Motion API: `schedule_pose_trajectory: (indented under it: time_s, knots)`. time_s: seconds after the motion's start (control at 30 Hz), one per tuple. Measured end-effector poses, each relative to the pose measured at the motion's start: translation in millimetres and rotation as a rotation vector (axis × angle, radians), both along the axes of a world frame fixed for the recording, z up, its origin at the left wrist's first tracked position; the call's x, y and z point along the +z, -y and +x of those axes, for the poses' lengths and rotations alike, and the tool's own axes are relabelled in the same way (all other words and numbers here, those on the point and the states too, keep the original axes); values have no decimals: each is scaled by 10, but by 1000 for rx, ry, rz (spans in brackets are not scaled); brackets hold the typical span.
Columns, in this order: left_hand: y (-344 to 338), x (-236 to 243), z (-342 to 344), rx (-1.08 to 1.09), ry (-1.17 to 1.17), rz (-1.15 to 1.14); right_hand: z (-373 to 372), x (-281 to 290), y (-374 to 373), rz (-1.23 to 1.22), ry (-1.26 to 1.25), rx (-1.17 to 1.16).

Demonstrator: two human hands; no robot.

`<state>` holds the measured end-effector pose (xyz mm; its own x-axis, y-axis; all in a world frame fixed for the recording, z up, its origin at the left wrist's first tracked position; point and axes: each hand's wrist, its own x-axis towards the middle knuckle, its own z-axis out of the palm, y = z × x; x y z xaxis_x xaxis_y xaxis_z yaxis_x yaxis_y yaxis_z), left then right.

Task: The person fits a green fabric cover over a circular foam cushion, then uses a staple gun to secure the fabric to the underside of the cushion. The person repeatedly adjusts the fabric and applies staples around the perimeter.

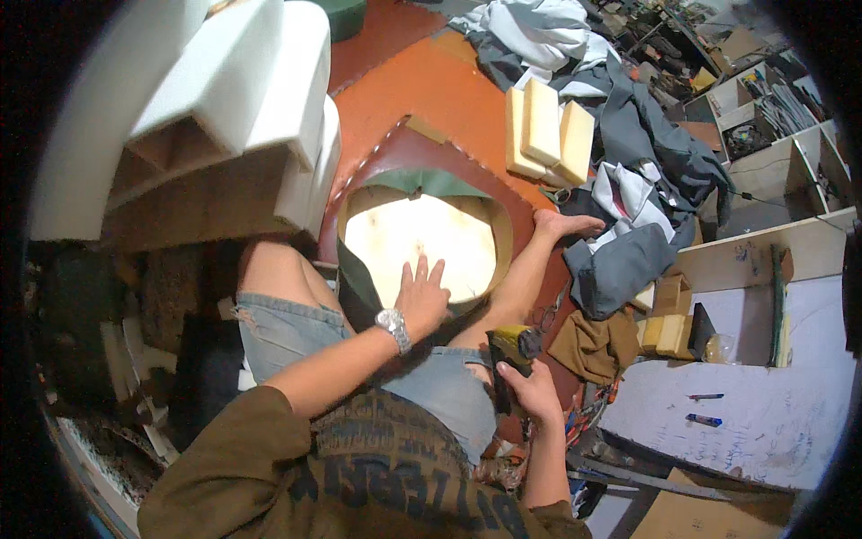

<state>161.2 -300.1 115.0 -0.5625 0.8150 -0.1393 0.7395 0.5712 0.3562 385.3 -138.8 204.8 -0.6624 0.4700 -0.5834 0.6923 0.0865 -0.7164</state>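
Observation:
Between my legs sits a round piece with a pale, brightly lit inner panel (422, 234). A dark green cover (359, 286) stands up around it as a rim, its inner side brownish on the right. My left hand (422, 294) reaches over the near rim, fingers spread and stretched out on the pale panel, holding nothing. Lower right, my right hand (536, 388) is wrapped around a yellow and black hand tool (510, 352), held above my thigh. The tool's exact kind is hard to make out.
White upholstered pieces (260, 81) stack up at the left. Yellow foam blocks (541, 121) stand ahead on the orange floor sheet (395, 85). Grey cloth (620, 260) heaps at the right, beside a brown cloth (594, 344) and a white board (736, 413) with pens.

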Motion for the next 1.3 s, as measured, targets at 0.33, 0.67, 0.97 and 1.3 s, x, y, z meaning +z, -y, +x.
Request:
schedule_pose_trajectory:
  time_s: [0.33,0.67,0.97,1.3]
  knots:
    - [74,-261,-407,-104,0,44,-638,94,168,8,122,253]
    - [84,-342,-462,-101,24,86,-1090,-137,195,170,170,324]
    - [323,-187,-665,143,465,241,-577,-144,-215,-10,124,73]
    - [1218,-56,-1305,636,488,220,1198,-1411,-688,-158,327,-509]
